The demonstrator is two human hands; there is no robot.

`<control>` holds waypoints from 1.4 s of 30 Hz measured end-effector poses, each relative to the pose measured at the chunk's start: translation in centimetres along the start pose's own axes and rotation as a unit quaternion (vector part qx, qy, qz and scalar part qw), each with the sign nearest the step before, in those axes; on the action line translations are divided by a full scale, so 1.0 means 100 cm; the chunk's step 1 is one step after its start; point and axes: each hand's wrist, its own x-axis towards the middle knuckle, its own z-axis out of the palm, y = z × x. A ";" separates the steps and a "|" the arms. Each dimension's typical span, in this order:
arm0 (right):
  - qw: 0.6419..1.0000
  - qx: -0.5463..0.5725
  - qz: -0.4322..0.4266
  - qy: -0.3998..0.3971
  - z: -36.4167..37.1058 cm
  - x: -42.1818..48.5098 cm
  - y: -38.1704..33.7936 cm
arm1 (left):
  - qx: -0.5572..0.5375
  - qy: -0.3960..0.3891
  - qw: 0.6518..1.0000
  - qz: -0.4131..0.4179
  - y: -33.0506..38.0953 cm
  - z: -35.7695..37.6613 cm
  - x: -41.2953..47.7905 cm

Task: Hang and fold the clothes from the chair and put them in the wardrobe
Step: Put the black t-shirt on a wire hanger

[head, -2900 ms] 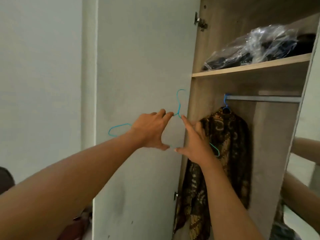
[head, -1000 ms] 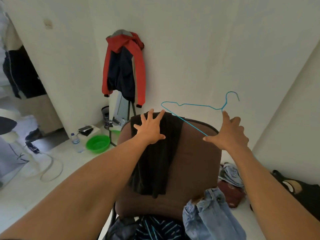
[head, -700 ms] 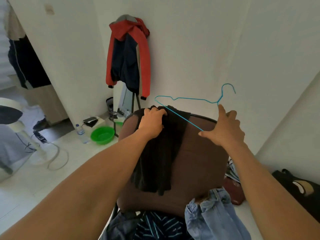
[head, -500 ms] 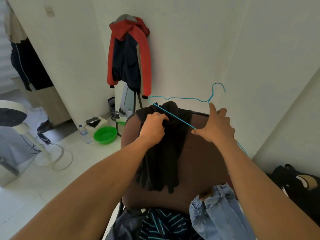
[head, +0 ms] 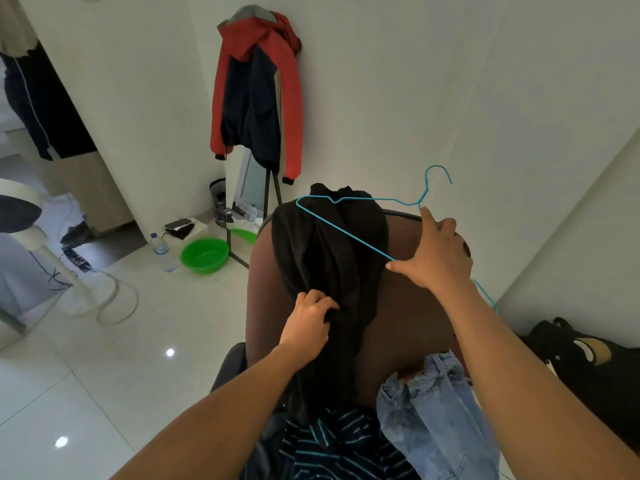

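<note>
I look out on plain white walls [head: 381,81] and a glossy white tiled floor [head: 104,393] carrying small bright spots of reflected light [head: 169,352]. A red and navy jacket [head: 256,98] hangs above a narrow standing mirror [head: 251,181]. Near it sit a green basin [head: 204,255] and a water bottle [head: 160,249]. A white pedestal fan [head: 20,216] stands far left.

Both arms reach forward: the left hand [head: 309,318] grips the black garment [head: 332,244], the right hand [head: 436,258] pinches the blue hanger [head: 346,232].
</note>
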 end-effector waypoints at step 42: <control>0.978 0.198 0.023 0.054 -0.006 0.027 0.052 | -0.024 0.145 0.984 0.096 0.074 -0.076 0.146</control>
